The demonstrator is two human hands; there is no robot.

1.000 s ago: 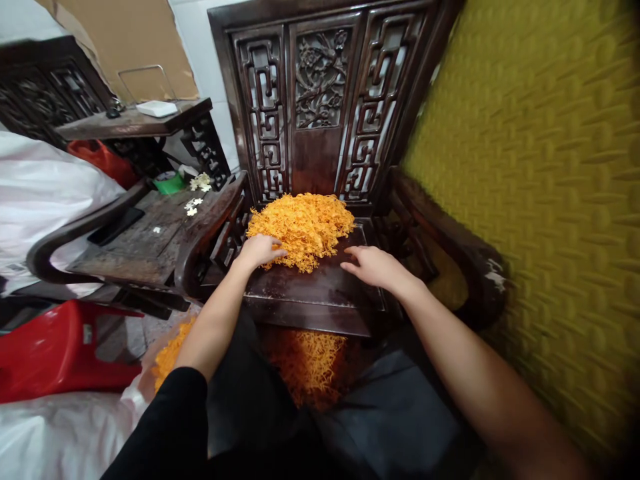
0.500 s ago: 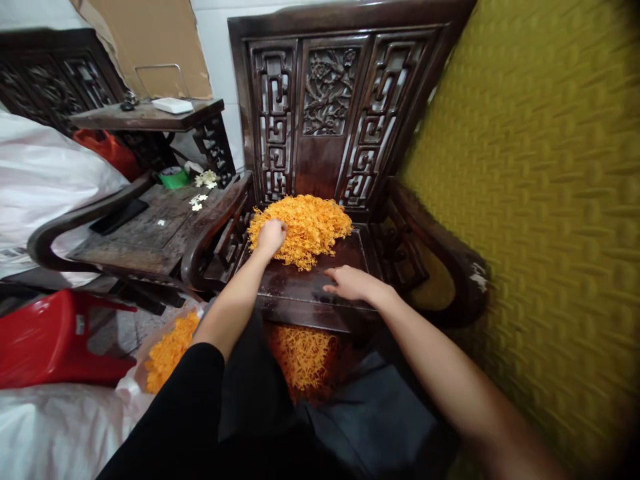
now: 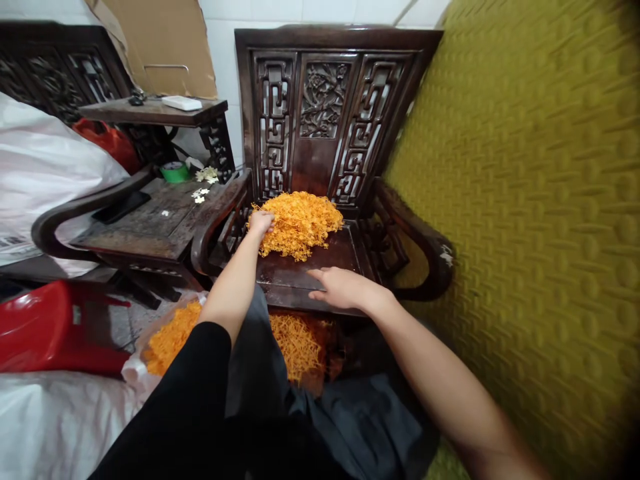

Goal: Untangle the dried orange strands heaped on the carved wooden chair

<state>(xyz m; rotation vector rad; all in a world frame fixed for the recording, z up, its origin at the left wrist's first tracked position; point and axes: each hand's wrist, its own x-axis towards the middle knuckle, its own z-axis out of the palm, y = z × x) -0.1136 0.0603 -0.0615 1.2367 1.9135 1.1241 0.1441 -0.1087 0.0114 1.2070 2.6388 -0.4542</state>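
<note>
My left hand [image 3: 261, 222] digs curled fingers into the left edge of the orange strand pile [image 3: 299, 224] at the back of the chair seat [image 3: 320, 267]. My right hand [image 3: 340, 289] lies flat, fingers spread, at the seat's front, farther off.

Seat: dark carved wooden chair seat [image 3: 325, 263], glossy.
On it: heap of orange strands [image 3: 300, 223] toward the back; right hand [image 3: 340, 290] flat at the front edge.

Carved dark wooden chair [image 3: 320, 113] far centre, white tiled wall [image 3: 280, 10] behind, yellow-green textured panel [image 3: 525, 200] right, red plastic stool [image 3: 45, 327] near left, cardboard sheet [image 3: 165, 40] far left
</note>
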